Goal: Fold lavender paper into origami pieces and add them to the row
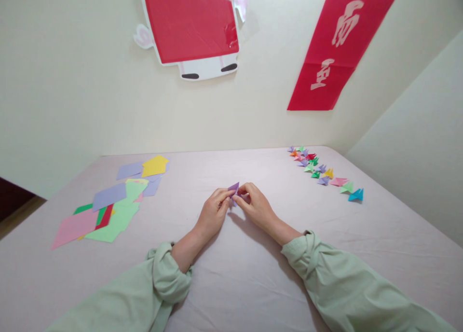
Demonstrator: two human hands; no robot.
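Observation:
A small piece of folded purple paper (235, 186) is held up between both hands, above the middle of the cloth-covered surface. My left hand (214, 210) pinches it from the left, with thumb and fingers closed on the paper. From the right, my right hand (256, 204) grips its other side between thumb and fingertips. A pointed corner of the paper sticks up above the fingers. Its lower part is partly covered by my fingertips, so the exact folded shape cannot be made out.
Loose coloured paper sheets (109, 197) lie overlapping at the left. Several small folded paper figures (323, 172) in many colours run in a slanting line at the right. The pale pink cloth (231, 274) reaches a wall (253, 124) with a red banner (343, 47) and a red cutout (191, 23).

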